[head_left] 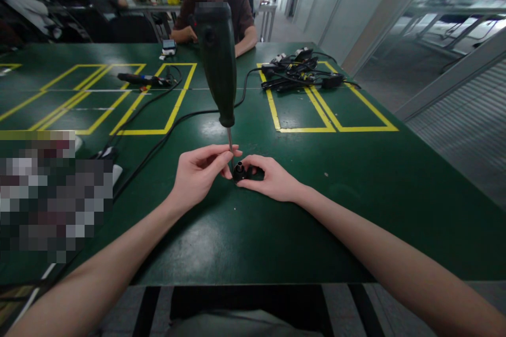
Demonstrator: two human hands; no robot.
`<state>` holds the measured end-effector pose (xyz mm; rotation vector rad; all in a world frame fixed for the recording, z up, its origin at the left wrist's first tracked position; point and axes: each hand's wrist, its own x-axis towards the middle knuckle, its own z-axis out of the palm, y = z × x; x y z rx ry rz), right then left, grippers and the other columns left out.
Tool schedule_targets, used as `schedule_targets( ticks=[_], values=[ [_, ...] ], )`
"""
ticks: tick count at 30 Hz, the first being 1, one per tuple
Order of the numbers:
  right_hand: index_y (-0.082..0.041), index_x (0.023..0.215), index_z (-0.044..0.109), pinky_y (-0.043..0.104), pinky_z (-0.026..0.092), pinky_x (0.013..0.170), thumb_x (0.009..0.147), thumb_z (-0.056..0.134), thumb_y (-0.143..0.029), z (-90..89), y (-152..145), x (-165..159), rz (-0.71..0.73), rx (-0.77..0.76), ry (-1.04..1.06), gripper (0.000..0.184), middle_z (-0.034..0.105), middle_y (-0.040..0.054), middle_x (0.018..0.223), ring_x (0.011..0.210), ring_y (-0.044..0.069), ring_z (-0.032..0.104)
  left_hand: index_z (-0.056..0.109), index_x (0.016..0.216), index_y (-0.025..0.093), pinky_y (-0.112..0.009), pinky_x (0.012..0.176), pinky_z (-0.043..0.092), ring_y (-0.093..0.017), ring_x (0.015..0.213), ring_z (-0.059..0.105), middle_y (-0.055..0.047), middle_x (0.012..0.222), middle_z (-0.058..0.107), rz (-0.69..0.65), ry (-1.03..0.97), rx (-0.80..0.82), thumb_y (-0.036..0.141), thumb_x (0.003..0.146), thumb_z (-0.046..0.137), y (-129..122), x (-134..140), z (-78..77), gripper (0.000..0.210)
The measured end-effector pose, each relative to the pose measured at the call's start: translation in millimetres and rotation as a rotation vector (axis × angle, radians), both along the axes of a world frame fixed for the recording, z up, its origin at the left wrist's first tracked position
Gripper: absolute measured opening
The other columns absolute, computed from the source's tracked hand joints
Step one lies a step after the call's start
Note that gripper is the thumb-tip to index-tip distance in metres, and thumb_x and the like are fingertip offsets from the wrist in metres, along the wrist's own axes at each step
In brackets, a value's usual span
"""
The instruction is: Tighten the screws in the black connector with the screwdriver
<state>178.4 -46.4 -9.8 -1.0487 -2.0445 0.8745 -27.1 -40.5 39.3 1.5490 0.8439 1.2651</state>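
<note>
A screwdriver (pixel 219 63) with a thick dark handle stands nearly upright in front of me, its thin metal shaft pointing down. My left hand (pixel 200 171) pinches that shaft between thumb and fingers, low down near its end. Just right of the shaft, a small round black part (pixel 240 171) with a shiny metal stub on top rests at the table surface. The thumb and fingers of my right hand (pixel 271 176) curl round this part from the right. The shaft's tip is hidden behind my left fingers, so I cannot tell whether it touches the part.
Yellow tape marks boxes on the green table (pixel 276 242). A tangle of black cables (pixel 296 71) lies back right; a black corded tool (pixel 144 80) lies back left. A long cable (pixel 185 116) crosses the left side. A person (pixel 241 16) sits opposite.
</note>
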Motion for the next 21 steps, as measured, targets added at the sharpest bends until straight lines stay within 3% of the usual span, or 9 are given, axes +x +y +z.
schedule_targets(
  ticks=[21],
  values=[
    [-0.018, 0.105, 0.070, 0.032, 0.052, 0.079, 0.085, 0.083, -0.026, 1.5, 0.5, 0.3, 0.014, 0.015, 0.012, 0.025, 0.074, 0.0039, 0.099, 0.088, 0.018, 0.067, 0.085, 0.094, 0.018, -0.023, 0.057, 0.059, -0.007, 0.049, 0.063, -0.007, 0.089, 0.084, 0.034, 0.003, -0.011, 0.027, 0.083, 0.078, 0.5, 0.5, -0.3, 0.016]
  ],
)
